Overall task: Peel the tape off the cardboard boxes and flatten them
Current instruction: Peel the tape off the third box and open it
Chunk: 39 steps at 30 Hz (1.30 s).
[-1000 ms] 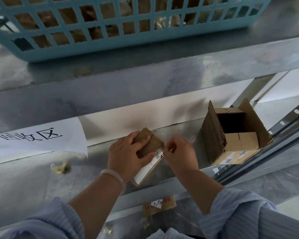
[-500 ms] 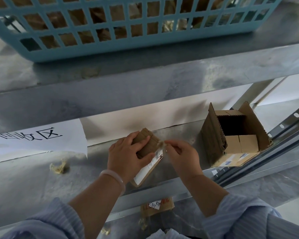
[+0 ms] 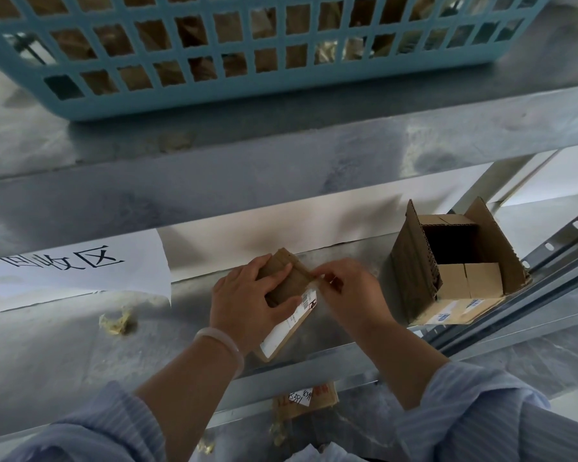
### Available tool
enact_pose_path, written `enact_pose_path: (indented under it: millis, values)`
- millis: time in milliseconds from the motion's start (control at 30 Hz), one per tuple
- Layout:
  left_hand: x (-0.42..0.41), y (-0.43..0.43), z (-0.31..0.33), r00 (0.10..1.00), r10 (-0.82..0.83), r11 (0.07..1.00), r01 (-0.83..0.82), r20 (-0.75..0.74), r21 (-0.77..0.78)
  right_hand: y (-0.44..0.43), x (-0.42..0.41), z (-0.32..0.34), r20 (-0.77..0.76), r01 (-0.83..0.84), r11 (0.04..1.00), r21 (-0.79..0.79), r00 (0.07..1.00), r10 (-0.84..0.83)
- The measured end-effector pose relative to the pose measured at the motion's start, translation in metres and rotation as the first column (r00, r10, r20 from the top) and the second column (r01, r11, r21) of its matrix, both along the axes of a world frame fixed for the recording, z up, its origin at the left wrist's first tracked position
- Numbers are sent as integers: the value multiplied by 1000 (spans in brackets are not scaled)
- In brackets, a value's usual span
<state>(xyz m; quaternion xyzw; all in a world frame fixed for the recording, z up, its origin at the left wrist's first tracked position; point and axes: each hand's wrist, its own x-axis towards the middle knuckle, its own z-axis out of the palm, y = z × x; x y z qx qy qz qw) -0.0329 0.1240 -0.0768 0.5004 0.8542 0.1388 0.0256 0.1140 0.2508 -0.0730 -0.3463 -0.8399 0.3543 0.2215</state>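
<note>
Nearest, below the grey metal shelf (image 3: 64, 361), one brown cardboard piece (image 3: 314, 400) lies half hidden, its handwritten digits hard to read. Two hands work just above the shelf. The left hand (image 3: 247, 301), one white bangle (image 3: 219, 341) at its wrist, curls fingers and thumb round a small brown cardboard box (image 3: 287, 278); its barcode label is too small to read. The right hand (image 3: 351, 295) pinches a thin strip of tape (image 3: 318, 282) at the box's corner. One crumpled yellowish tape wad (image 3: 116, 320) lies left; one open brown cardboard box (image 3: 411, 271) sits right, its blue label print blurred. Behind, one white paper sign (image 3: 74, 278) reads 回收区, its top cut off. Farthest, one blue plastic lattice basket (image 3: 214, 95) holds cardboard I cannot count
</note>
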Motion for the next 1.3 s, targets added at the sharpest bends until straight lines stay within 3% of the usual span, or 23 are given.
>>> enact_pose_path:
  millis: [133,300,500,667,1000,1200,1300]
  values:
    - [0,0,0,1000,3,1000,-3,8,11,-5,1,-6,-71,44,996,79,997,-38]
    - [-1,0,-1,1000,2,1000,-2,16,24,-7,2,7,-76,65,941,-332,993,-95]
    - [-1,1,-2,1000,-2,1000,2,4,29,-6,7,21,-43,2,927,-376,999,-19]
    - [-1,0,-2,1000,0,999,0,1,46,-10,5,21,-118,31,839,-544,986,-114]
    - [-1,0,-1,1000,13,999,-14,12,36,-5,7,16,-123,42,850,-525,985,-124]
    - [-2,0,-3,1000,10,999,-11,24,33,-2,4,19,-19,258,883,-393,957,-289]
    - [-2,0,-3,1000,14,999,-15,23,34,0,0,17,14,250,878,-407,963,-268]
